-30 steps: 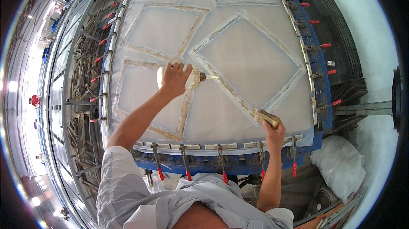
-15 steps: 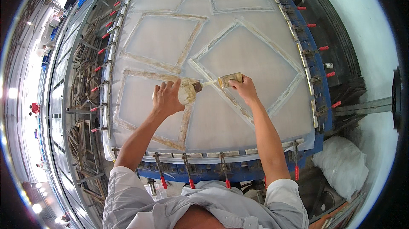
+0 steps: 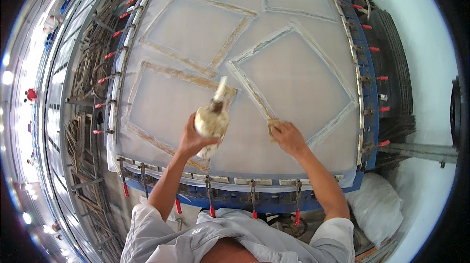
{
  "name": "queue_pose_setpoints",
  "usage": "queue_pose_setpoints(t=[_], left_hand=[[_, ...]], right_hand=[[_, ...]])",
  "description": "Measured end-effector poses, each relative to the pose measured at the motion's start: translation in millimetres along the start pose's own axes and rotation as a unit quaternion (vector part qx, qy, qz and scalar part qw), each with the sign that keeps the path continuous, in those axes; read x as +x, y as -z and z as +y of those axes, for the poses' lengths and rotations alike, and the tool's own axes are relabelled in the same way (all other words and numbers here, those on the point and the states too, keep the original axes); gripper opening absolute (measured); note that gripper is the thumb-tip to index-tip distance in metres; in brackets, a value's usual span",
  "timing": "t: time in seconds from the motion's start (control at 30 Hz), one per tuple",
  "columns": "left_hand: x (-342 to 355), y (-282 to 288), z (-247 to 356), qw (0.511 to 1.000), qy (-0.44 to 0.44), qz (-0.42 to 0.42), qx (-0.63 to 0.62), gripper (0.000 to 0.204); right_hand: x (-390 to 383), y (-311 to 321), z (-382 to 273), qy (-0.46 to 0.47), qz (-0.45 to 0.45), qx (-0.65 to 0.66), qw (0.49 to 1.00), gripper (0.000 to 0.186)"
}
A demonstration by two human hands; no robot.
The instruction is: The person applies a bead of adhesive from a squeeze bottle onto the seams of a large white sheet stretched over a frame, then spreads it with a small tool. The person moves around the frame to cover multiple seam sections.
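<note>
My left hand [image 3: 197,138] is wrapped round a whitish squeeze bottle [image 3: 210,125] with brown stains. The bottle stands upright in my grip, its dark cap and pale nozzle [image 3: 222,87] pointing away from me above the mesh. My right hand [image 3: 290,138] grips a small yellowish-brown block [image 3: 274,125], mostly hidden by the fingers; its exact kind cannot be made out. The block rests at the lower left side of a tilted square frame [image 3: 252,87], whose outline shows through a pale sheer mesh [image 3: 306,79]. White, wet-looking smears run along that frame's sides.
Several other frames, such as a brownish one [image 3: 178,60], lie under the mesh. Red-handled clamps [image 3: 211,210] line the blue table edge [image 3: 366,131]. A white plastic bag [image 3: 377,209] sits at the lower right. Stacked metal frames [image 3: 83,150] stand to the left.
My left hand has turned the bottle from pointing right to upright. My right hand has come down and nearer with the block, away from the nozzle. The view has shifted slightly.
</note>
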State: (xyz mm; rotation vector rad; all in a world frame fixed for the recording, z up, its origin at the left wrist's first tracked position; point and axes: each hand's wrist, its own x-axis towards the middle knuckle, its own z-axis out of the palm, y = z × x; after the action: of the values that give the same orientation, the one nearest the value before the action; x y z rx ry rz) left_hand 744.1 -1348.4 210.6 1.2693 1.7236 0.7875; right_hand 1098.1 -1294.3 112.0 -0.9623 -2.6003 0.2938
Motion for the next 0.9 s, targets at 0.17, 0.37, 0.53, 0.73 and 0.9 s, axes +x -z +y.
queue_pose_setpoints(t=[0.17,0.37,0.53,0.73,0.9], left_hand=[[-95.7,26.5,-39.7,0.957,0.088,0.097,-0.259,0.089],[-200.0,38.2,-90.4,0.924,0.138,0.278,-0.223,0.085],[-251.8,30.6,-117.4,0.908,0.174,0.353,-0.142,0.080],[-292.0,11.3,-171.0,0.912,0.180,0.352,-0.113,0.105],[-284.3,3.9,-140.6,0.910,0.117,0.366,-0.155,0.120]], right_hand=[[33.9,59.3,-2.9,-0.100,-0.110,0.167,0.975,0.018],[209.3,22.9,55.5,-0.076,0.004,0.202,0.977,0.021],[296.1,-28.9,71.8,-0.016,-0.002,0.179,0.984,0.024],[286.1,-49.6,76.9,0.053,-0.060,0.091,0.993,0.027],[308.5,-25.9,64.7,0.011,-0.138,0.093,0.986,0.029]])
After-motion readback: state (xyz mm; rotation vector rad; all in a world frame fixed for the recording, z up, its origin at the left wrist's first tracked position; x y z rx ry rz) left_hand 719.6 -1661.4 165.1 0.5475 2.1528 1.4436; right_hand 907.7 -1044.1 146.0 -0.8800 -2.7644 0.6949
